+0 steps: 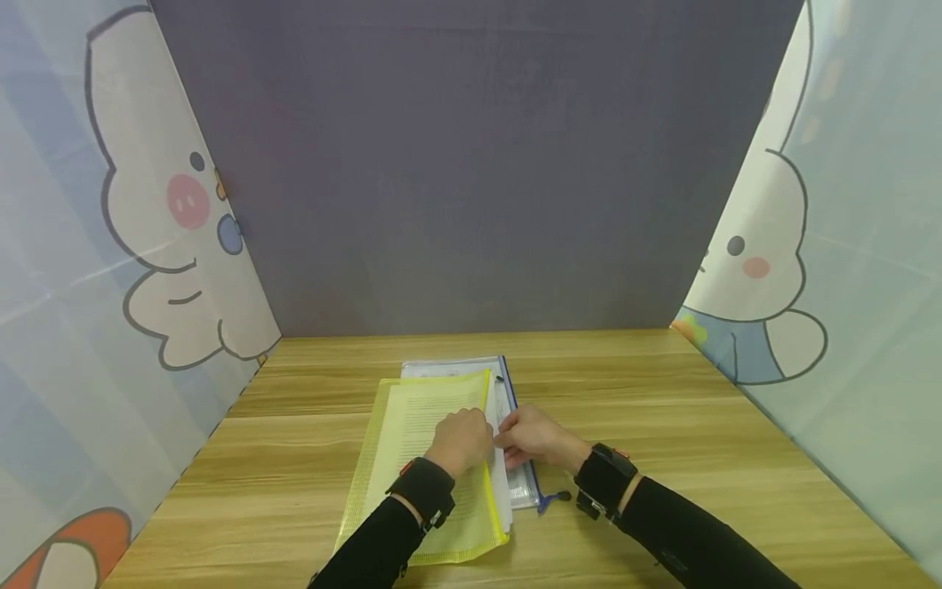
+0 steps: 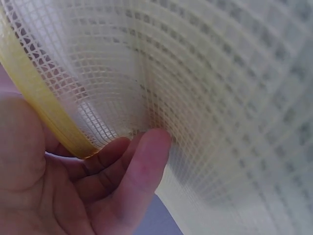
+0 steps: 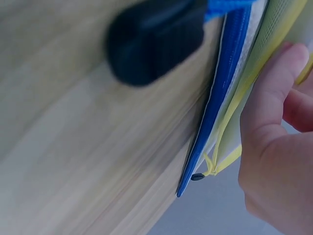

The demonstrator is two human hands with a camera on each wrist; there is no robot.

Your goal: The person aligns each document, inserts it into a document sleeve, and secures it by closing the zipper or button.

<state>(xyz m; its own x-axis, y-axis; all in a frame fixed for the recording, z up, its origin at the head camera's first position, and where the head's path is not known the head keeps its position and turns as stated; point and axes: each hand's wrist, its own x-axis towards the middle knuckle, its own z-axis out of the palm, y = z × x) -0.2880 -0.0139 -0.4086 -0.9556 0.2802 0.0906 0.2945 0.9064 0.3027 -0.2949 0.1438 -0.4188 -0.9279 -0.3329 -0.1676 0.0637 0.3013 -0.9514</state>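
A yellow-edged mesh zip bag (image 1: 412, 417) with printed sheets inside lies tilted on the table. My left hand (image 1: 462, 442) grips its right edge; in the left wrist view the thumb (image 2: 151, 156) presses the mesh while the fingers curl behind the yellow band (image 2: 54, 107). At that same edge, my right hand (image 1: 536, 433) has its fingers bent; in the right wrist view the yellow edge passes between thumb (image 3: 279, 83) and fingers. White paper (image 1: 500, 491) shows along the parted opening. Underneath lies a clear zip bag (image 1: 524, 483) with a blue zipper edge, partly covered.
A blue cord with a black pull (image 1: 563, 496) sticks out from the lower bag's near right corner onto the wooden table (image 1: 662, 409). A dark panel (image 1: 471, 164) stands at the back, with cartoon-printed curtains (image 1: 59, 245) on both sides.
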